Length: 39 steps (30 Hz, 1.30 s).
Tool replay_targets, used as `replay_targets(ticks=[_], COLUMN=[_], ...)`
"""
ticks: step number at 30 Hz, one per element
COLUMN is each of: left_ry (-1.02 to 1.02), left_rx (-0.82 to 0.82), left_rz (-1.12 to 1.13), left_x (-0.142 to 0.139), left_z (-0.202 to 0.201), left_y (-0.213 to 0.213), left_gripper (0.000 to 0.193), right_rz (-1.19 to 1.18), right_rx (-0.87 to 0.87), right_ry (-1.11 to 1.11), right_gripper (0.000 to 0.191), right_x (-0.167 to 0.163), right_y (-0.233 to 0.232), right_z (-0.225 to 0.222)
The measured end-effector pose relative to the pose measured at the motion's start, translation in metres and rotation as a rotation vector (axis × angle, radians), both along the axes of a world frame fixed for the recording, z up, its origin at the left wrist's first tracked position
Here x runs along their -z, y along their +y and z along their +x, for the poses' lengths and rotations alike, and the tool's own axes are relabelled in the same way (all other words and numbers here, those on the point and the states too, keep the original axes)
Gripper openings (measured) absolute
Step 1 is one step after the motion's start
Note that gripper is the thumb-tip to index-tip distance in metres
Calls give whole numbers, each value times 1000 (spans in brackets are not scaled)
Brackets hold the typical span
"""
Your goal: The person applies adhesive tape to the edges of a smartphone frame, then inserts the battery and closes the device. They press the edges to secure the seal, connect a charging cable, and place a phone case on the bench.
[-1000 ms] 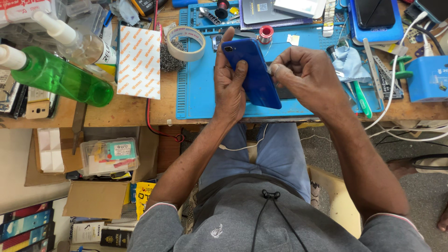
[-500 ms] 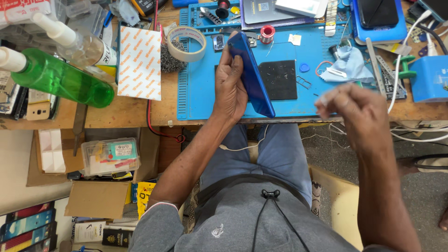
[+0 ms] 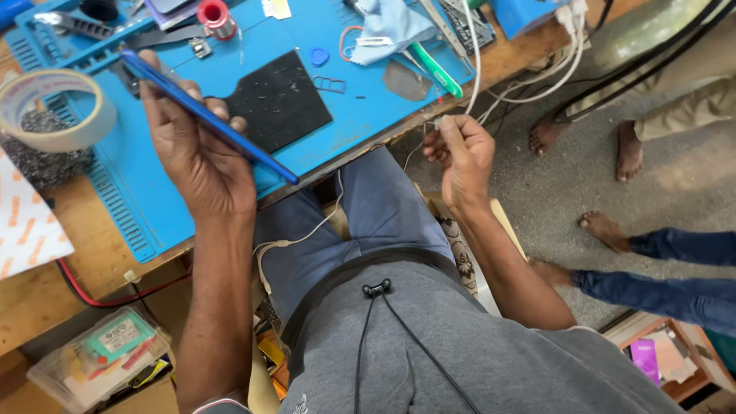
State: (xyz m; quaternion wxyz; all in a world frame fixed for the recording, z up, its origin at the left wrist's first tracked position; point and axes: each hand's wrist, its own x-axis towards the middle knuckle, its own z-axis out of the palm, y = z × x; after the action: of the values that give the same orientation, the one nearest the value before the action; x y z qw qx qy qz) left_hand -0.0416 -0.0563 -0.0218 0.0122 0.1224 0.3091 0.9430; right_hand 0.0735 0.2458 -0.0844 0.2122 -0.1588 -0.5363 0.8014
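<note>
My left hand (image 3: 195,149) grips a blue phone (image 3: 207,115) edge-on above the blue work mat (image 3: 153,207). Off the bench's front edge, over my lap, my right hand (image 3: 458,153) pinches the plug end of a white cable (image 3: 471,69) that runs up across the mat. A square black pad (image 3: 280,100) lies on the mat just right of the phone. My legs in blue trousers sit below the bench.
A tape roll (image 3: 54,111) and steel wool (image 3: 38,165) lie left. A red spool (image 3: 215,17), green-handled tool (image 3: 435,69), cloth (image 3: 387,23) and small parts sit at the mat's far side. Other people's bare feet (image 3: 613,146) stand on the floor right. A plastic box (image 3: 107,356) is under the bench.
My right hand left the phone, swung right and down off the bench, and now pinches the white cable's end. The left hand keeps the phone, tilted edge-on. The view has shifted right.
</note>
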Motion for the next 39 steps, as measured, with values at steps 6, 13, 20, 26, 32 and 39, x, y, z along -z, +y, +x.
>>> replay_targets(ticks=[6, 13, 20, 26, 32, 39], left_ry=[-18, -3, -165, 109, -40, 155], left_rx=[-10, -10, 211, 469, 354, 417], left_rz=[-5, -2, 351, 472, 552, 321], left_x=[-13, -18, -13, -14, -4, 0], left_z=[1, 0, -3, -5, 1, -2], left_y=[7, 9, 23, 50, 13, -14], left_gripper=[61, 66, 60, 74, 70, 75], right_rz=[97, 238, 617, 138, 37, -77], right_rx=[144, 2, -355, -404, -313, -130], right_ry=[112, -23, 117, 165, 101, 54], right_gripper=[20, 14, 26, 18, 16, 20], right_x=[12, 33, -46, -84, -48, -5], right_y=[-6, -31, -61, -88, -51, -23], right_z=[-20, -27, 28, -19, -6, 13])
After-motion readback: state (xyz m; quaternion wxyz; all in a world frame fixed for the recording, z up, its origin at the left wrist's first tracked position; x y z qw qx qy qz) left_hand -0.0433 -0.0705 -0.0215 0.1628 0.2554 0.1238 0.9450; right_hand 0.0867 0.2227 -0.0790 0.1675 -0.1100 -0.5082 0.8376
